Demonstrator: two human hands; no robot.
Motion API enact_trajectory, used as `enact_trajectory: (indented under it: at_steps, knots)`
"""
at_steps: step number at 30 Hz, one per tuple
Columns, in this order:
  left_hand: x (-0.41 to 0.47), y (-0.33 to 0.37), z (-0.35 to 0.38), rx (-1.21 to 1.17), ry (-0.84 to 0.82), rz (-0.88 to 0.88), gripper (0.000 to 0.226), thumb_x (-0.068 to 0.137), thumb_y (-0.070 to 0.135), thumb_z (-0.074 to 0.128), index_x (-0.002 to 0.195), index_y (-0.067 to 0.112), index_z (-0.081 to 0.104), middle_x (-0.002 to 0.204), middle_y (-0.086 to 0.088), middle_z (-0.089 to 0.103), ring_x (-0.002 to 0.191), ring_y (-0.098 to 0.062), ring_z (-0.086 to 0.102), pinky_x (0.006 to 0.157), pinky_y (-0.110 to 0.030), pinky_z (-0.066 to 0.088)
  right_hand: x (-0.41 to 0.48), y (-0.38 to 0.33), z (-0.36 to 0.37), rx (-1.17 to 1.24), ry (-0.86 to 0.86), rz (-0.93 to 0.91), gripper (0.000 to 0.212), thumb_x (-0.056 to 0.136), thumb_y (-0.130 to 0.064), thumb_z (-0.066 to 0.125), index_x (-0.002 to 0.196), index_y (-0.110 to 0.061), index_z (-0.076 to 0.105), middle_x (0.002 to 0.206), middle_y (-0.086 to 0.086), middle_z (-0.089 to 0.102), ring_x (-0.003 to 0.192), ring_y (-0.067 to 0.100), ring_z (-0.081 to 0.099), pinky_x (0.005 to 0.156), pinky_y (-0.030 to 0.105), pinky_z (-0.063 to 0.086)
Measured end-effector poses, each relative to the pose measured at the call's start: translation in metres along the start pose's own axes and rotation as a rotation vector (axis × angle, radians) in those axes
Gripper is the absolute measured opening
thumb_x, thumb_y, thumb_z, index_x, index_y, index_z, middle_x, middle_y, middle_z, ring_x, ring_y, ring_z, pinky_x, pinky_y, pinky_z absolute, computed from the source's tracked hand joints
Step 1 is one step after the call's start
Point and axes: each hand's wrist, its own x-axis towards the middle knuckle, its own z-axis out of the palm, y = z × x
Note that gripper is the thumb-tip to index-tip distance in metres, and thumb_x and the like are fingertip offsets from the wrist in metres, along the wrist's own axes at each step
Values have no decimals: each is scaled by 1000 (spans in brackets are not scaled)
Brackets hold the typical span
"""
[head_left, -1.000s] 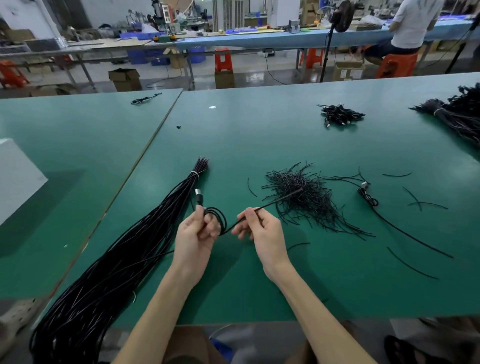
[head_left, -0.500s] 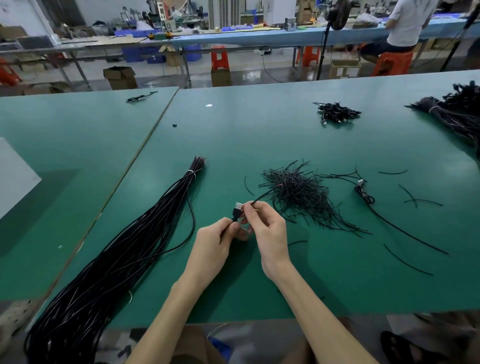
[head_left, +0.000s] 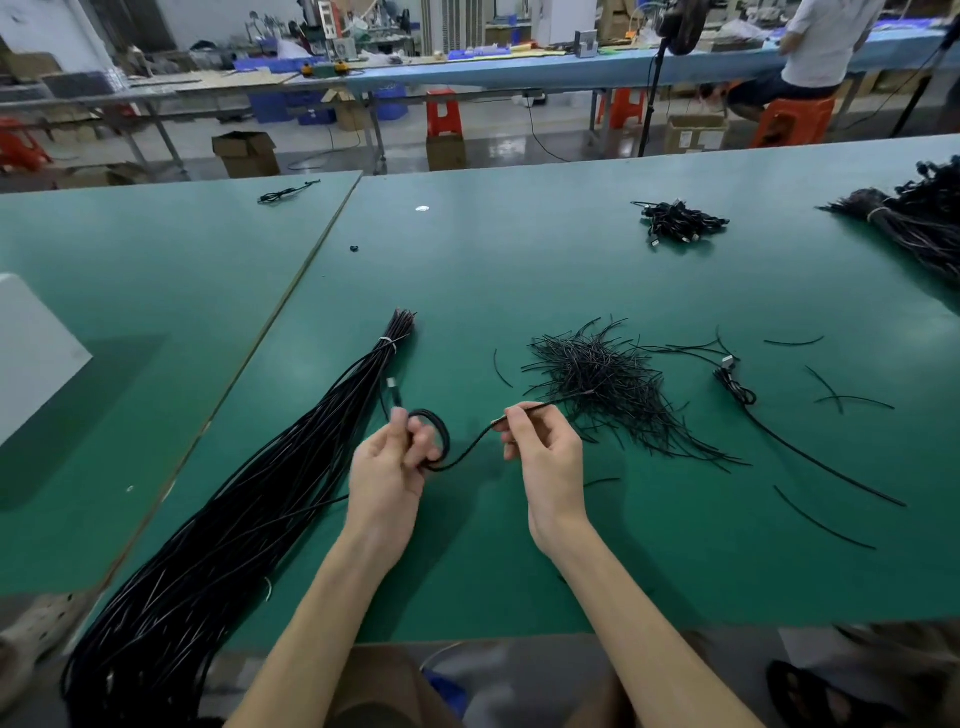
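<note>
The black cable (head_left: 470, 451) sits in the lower middle of the frame, just above the counter (head_left: 519, 270), strung between both hands. Its wound part, a small coil (head_left: 442, 428), is looped round the fingers of the left hand (head_left: 387, 467), which curl through the loop and grip it. The metal plug (head_left: 392, 387) stands up just above that hand. From the bottom of the coil the free length sags, then rises to the right into the right hand (head_left: 545, 452), which pinches it between thumb and forefinger. Past the pinch the tail points toward the upper right.

The unwound stretch therefore has its long axis running left to right across the frame, with the coil at its left end and the loose tip at its right. The right hand is the nearer one to the tail, the left hand to the loop. Judging from this, the next turn calls for the right hand to carry the slack leftward and over the coil while the left hand holds the loop steady.

The tail's tip lies over a pile of short black ties (head_left: 597, 384), to the right of centre. A long bundle of cables (head_left: 208, 519) runs diagonally from the centre to the lower left. Further right lies a tied cable (head_left: 735, 384), and a small heap of them (head_left: 680, 221) sits toward the upper right.
</note>
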Motion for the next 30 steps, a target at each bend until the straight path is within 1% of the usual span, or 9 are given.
enact_trajectory:
  at_steps: [1,4,8,10,14,19,24,27,30]
  knots:
    - [3,4,-5,-190,43,-60,24,103,31,50,87,14,56,60,6,45,58,-7,49,68,-21,50,0,1,0,-16,3,9,3,99,-18,66,99,-15,66,81,-4,70,66,8,58,68,21,50]
    - [10,13,-21,-494,128,-115,22,110,25,41,91,21,52,60,12,47,56,-2,52,68,-21,54,-1,0,1,-2,46,28,28,93,-13,73,112,-16,53,95,1,64,70,8,59,66,20,51]
    - [10,11,-20,-512,158,-98,26,109,28,41,88,19,53,63,11,51,59,-4,55,69,-21,56,-2,-3,2,-19,91,14,47,90,-15,78,119,-21,42,110,5,53,69,8,59,60,16,50]
    - [10,10,-15,-494,167,-81,27,107,29,44,86,16,54,67,8,55,63,-7,59,73,-22,56,-3,-4,3,-68,104,-28,51,89,-16,79,121,-23,41,117,4,49,76,6,59,67,19,52]
    - [10,11,-11,-455,218,-2,31,108,26,43,87,9,58,75,0,60,70,-12,64,80,-25,59,-10,-3,7,-536,186,-304,60,85,-15,82,134,-20,48,135,0,38,119,16,42,101,36,40]
    - [6,7,-4,-186,210,124,31,109,24,44,87,8,59,82,-3,70,76,-15,69,86,-30,60,-26,4,19,-1208,5,-835,32,88,-37,77,115,-22,71,144,-3,54,136,26,40,109,48,32]
    - [4,7,-3,-128,202,131,31,108,24,47,88,6,62,86,-6,72,78,-16,69,86,-31,59,-27,7,22,-1317,-144,-770,55,98,-58,53,137,-21,64,151,-10,53,152,29,27,118,67,15]
    - [0,5,-1,-22,145,113,34,106,27,50,88,6,69,86,-9,74,80,-17,71,84,-31,60,-26,8,24,-1278,-273,-698,76,99,-67,36,156,-17,38,147,-10,57,156,20,16,121,65,-3]
    - [-5,2,2,93,61,102,34,103,31,54,87,6,69,84,-10,73,79,-18,70,76,-28,60,-27,7,25,-1229,-349,-617,79,97,-57,46,159,-13,24,141,-7,62,155,12,19,122,59,-13]
